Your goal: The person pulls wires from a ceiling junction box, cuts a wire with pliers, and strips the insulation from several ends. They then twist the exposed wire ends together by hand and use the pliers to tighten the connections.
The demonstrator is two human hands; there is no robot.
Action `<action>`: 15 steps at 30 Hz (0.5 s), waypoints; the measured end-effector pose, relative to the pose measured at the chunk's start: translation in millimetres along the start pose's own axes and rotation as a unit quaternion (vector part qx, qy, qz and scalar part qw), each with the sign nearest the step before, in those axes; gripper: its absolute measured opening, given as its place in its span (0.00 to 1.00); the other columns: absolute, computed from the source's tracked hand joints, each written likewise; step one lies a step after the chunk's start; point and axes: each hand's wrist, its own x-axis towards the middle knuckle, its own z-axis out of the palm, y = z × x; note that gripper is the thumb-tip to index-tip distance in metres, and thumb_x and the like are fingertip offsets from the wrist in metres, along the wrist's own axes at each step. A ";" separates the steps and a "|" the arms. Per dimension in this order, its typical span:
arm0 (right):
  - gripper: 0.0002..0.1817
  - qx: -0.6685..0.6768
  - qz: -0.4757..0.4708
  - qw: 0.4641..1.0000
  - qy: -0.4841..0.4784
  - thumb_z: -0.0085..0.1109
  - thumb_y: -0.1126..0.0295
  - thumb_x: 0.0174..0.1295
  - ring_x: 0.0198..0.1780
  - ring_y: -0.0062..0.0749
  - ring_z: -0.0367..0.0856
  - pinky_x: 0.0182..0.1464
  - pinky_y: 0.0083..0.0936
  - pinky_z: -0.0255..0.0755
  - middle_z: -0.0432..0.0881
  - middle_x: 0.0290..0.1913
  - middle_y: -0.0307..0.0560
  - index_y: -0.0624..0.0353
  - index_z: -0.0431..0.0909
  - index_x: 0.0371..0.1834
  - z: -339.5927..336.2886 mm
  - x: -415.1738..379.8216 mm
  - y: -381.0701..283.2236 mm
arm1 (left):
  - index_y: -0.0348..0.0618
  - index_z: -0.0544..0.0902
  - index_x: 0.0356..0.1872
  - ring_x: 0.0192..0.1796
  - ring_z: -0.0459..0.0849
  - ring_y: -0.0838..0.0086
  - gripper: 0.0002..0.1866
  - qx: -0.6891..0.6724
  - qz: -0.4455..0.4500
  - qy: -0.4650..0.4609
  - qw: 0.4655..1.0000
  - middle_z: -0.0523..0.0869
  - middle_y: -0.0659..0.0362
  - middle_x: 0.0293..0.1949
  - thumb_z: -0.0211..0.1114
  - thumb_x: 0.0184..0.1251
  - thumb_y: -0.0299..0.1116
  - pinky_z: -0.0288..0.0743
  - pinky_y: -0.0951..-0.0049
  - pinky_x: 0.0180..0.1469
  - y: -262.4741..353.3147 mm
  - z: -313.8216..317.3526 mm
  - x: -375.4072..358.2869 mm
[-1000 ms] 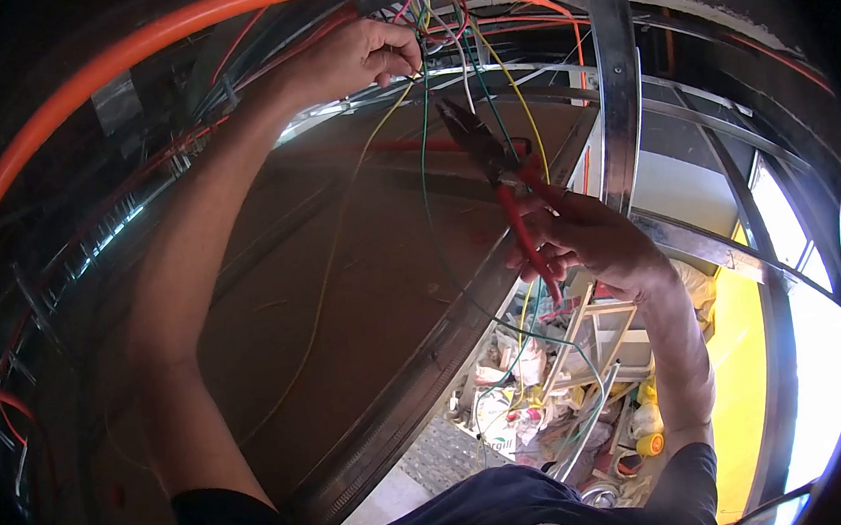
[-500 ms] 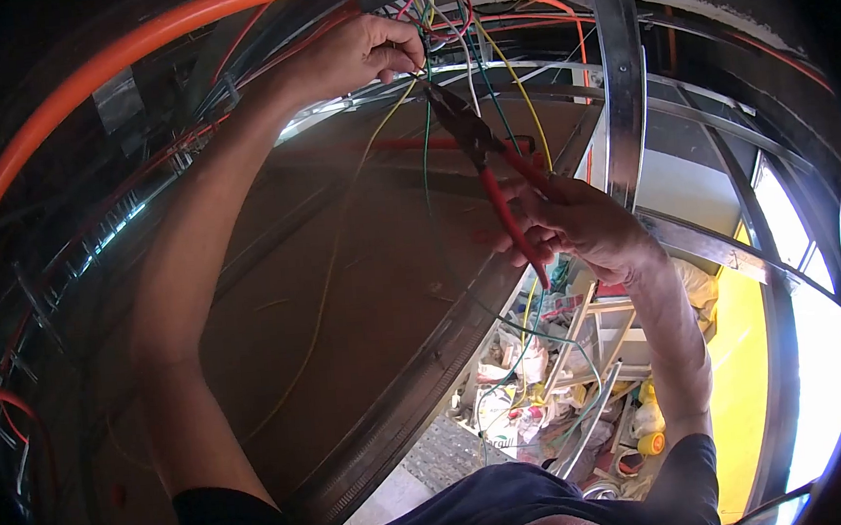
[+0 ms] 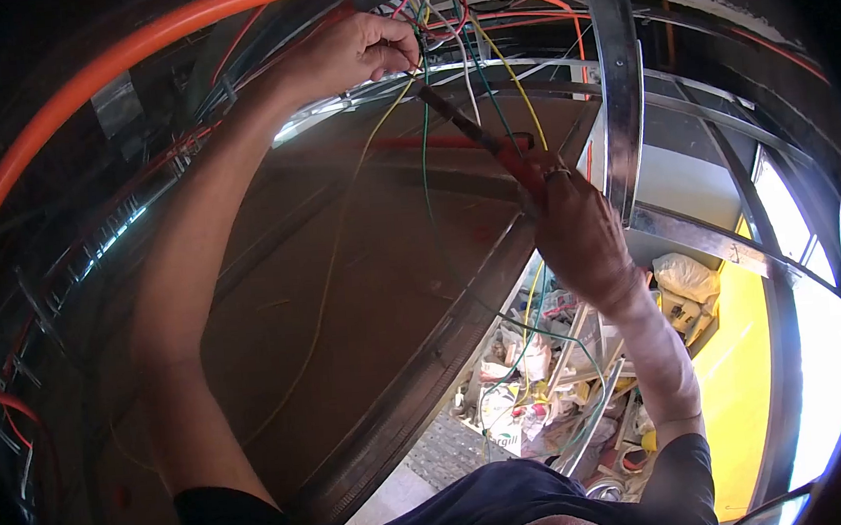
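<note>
The left hand's fingertips and the tip of the long-nosed, red-handled pliers (image 3: pixel 486 141) are dark and small, so whether they touch, and how far the jaws are apart, is hard to tell. Most of the handles is hidden by the right hand (image 3: pixel 580 237), and the top of the multicoloured wire bundle (image 3: pixel 444 17) is cut off by the upper edge. The right fingers are closed around the handles. The left hand (image 3: pixel 359 52) has its fingers pinched together on thin wire ends (image 3: pixel 416 71), whose colours are unclear there. The pliers' tip is just below them, above the far part of the brown panel (image 3: pixel 393 294). A thin yellow wire (image 3: pixel 342 214) curves down across the panel, left of a dark green wire (image 3: pixel 425 160). Right of the pliers' tip hangs a white wire (image 3: pixel 471 78); a thick orange conduit (image 3: pixel 133 50) arches at upper left.
</note>
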 end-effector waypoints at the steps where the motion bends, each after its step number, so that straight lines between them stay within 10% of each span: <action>1: 0.18 0.119 0.049 0.981 -0.148 0.50 0.70 0.71 0.37 0.48 0.87 0.38 0.45 0.78 0.80 0.35 0.53 0.57 0.73 0.64 -4.0 4.9 5.4 | 0.35 0.83 0.39 0.33 0.84 0.81 0.06 -0.008 -0.001 0.007 1.000 0.87 0.60 0.33 0.59 0.69 0.16 0.79 0.76 0.35 -1.0 0.1 -1.5; 3: 0.18 0.233 0.092 0.923 -0.291 0.50 0.68 0.74 0.36 0.44 0.87 0.37 0.42 0.79 0.81 0.36 0.52 0.59 0.72 0.65 -11.3 14.6 10.9 | 0.36 0.83 0.39 0.33 0.84 0.81 0.06 0.004 0.002 -0.003 1.000 0.87 0.60 0.33 0.59 0.69 0.16 0.79 0.76 0.35 -1.3 -2.4 -1.6; 6: 0.24 0.554 0.239 0.676 -0.423 0.50 0.57 0.78 0.42 0.29 0.89 0.40 0.26 0.82 0.85 0.46 0.49 0.62 0.69 0.68 -18.6 18.0 16.4 | 0.36 0.83 0.39 0.33 0.85 0.80 0.06 0.030 0.003 -0.013 0.999 0.87 0.60 0.33 0.59 0.70 0.17 0.80 0.76 0.35 -0.2 -3.5 -1.5; 15: 0.26 0.655 0.259 0.564 -0.431 0.51 0.55 0.77 0.46 0.40 0.89 0.45 0.28 0.85 0.86 0.48 0.58 0.64 0.68 0.68 -10.8 14.0 27.3 | 0.36 0.84 0.40 0.32 0.85 0.80 0.07 0.028 0.004 -0.008 1.000 0.87 0.60 0.33 0.58 0.70 0.17 0.81 0.76 0.36 -2.9 -0.3 0.2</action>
